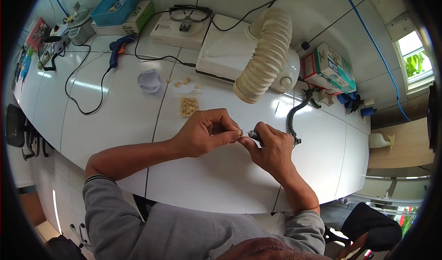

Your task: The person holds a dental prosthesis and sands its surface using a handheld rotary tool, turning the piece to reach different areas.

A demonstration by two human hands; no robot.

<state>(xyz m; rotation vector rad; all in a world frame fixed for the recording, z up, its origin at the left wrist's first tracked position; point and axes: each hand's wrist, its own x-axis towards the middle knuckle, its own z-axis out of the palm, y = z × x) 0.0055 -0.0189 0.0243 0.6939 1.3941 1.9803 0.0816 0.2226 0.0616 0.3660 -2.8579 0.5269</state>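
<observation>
My right hand [272, 150] is wrapped round a dark rotary handpiece [254, 135], its thin metal bur pointing left. In the fingertips of my left hand [206, 132] is a small tan piece that looks like a tooth [240, 133]. The bur's tip is at or very close to this piece; contact is too small to make out. Both hands meet above the white table, thumbs nearly touching. Just beyond my left hand lies a clear packet of tooth-like pieces [189, 106]. Several loose tooth-like pieces [178, 83] and a whitish dental cast [149, 81] are farther back.
A ribbed suction hose [267, 52] curves down from a white machine [224, 48] beyond my hands. The coiled black cord [291, 122] runs beside my right hand. At the back left are a blue glue gun [119, 48] and a blue basket [115, 12]. Boxes [329, 66] stand back right.
</observation>
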